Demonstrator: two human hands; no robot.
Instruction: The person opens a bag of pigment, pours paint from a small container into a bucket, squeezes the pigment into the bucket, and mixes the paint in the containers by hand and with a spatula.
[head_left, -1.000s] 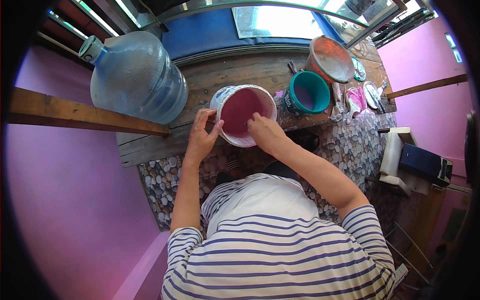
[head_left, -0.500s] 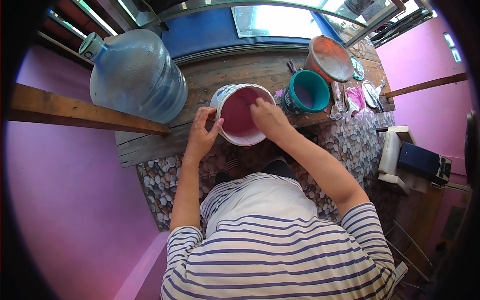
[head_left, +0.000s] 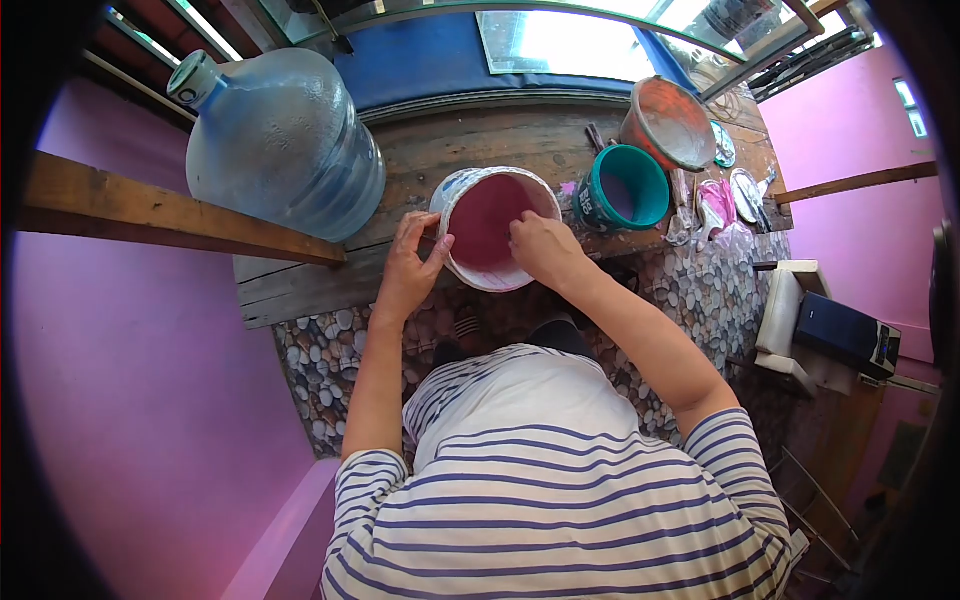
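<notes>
A white bucket (head_left: 454,187) with pink material inside stands tilted towards me at the front edge of the wooden table. My left hand (head_left: 414,262) grips its left rim, thumb against the rim and fingers along the outer wall. Over the right part of the opening is my right hand (head_left: 543,248), its fingers curled together; whatever they hold is too small or hidden to make out. To the right of the bucket stands a teal bucket (head_left: 596,208) with some pale liquid in it.
A large water bottle (head_left: 285,140) stands at the left beside a wooden beam (head_left: 170,214). At the right are an orange-stained bucket (head_left: 630,128), a plastic bag with pink material (head_left: 716,207) and a white lid (head_left: 744,195). A dark blue box (head_left: 838,329) sits lower right.
My right hand has shifted within the bucket's opening, first up and then down along its right side. My left hand keeps its place on the rim. The camera view has shifted slightly.
</notes>
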